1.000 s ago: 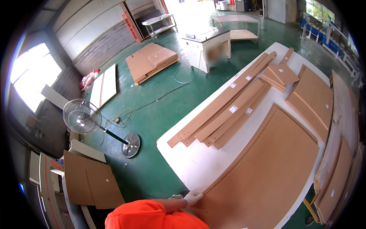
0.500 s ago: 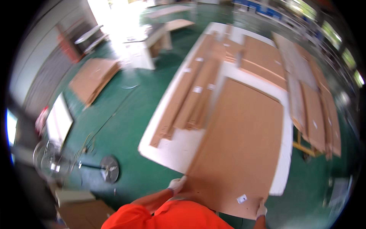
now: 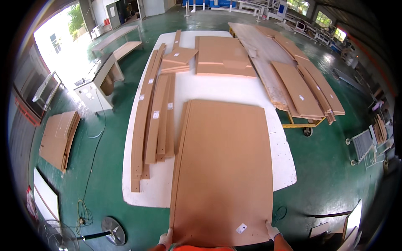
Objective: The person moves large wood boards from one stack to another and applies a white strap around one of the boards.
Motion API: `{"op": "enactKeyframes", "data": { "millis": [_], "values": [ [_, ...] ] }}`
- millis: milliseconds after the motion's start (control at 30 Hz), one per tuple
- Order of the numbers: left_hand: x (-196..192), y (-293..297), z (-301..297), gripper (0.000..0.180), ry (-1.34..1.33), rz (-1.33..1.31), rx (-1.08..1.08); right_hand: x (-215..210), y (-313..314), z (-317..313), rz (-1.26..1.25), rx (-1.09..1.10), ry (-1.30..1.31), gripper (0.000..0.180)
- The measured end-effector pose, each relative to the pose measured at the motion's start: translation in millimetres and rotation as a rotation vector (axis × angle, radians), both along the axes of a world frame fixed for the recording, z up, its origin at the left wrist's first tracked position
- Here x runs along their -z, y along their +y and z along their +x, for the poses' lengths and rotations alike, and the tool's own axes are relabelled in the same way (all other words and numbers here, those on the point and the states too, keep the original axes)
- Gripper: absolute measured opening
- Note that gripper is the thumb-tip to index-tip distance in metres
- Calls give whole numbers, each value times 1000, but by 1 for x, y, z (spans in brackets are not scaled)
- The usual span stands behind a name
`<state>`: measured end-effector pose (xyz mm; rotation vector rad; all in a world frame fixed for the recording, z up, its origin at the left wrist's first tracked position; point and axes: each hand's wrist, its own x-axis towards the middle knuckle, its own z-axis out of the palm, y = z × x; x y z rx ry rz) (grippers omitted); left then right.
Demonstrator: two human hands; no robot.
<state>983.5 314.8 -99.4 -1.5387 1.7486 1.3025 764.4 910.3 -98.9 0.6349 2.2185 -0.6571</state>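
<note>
A large brown flat panel (image 3: 224,167) with a small white label lies on the white tabletop (image 3: 188,90), its near end jutting past the table edge toward me. Along its left side shows the edge of what looks like another panel beneath. My left hand (image 3: 166,238), in a white glove, is closed on the near left corner. Opposite it, my right hand (image 3: 272,229), gloved too, grips the right edge close to the near corner, thumb on top. The fingers under the panel are hidden.
Long brown strips (image 3: 155,121) lie left on the tabletop; stacked panels (image 3: 224,54) sit at its far end. On the right stands a wheeled cart (image 3: 303,124) bearing boards. A pedestal fan (image 3: 113,231), a floor cable (image 3: 94,154) and a panel stack (image 3: 60,138) are at left.
My view has swung round, so the table and panel now run straight ahead. The left hand has shifted nearer the panel's near corner. Both hands stay on the panel.
</note>
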Motion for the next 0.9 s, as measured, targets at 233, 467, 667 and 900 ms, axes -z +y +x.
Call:
{"op": "enactKeyframes", "data": {
  "millis": [233,467,667,900],
  "values": [
    [-5,-36,-130,62,196,188,-217,-21,-72,-136,1,-55,188,54],
    [-19,-42,-160,64,384,52,-42,-5,-45,-123,-651,316,253,44],
    [-82,-25,-190,74,292,-257,74,-24,-83,-177,-472,513,383,70],
    [-188,-51,-184,78,314,-358,106,-40,-133,-152,-450,550,452,69]
  ]
}}
